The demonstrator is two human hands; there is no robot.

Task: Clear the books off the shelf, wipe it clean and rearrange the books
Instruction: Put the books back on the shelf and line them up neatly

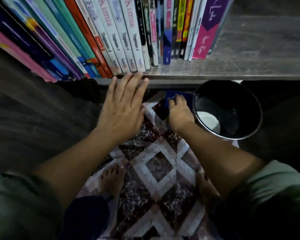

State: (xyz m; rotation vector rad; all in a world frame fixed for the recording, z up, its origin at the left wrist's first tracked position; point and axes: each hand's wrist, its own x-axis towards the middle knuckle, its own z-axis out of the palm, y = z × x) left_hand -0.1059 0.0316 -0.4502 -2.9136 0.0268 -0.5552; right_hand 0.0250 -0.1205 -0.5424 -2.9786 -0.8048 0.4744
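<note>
As colourful upright books [125,37] fill the grey wooden shelf [249,66], we judge clearing barely begun; our left hand [123,108], fingers straight, touches its edge, our right hand [178,113] grips a dark blue flat thing [185,97] below.

Under you, the lower middle of the frame is a rug [160,164] of pale diamonds on mottled maroon. At centre right stands a round black bin [241,101], something white in its bottom. A grey wood-grain shelf [249,54] crosses the top. Light is dim.
</note>
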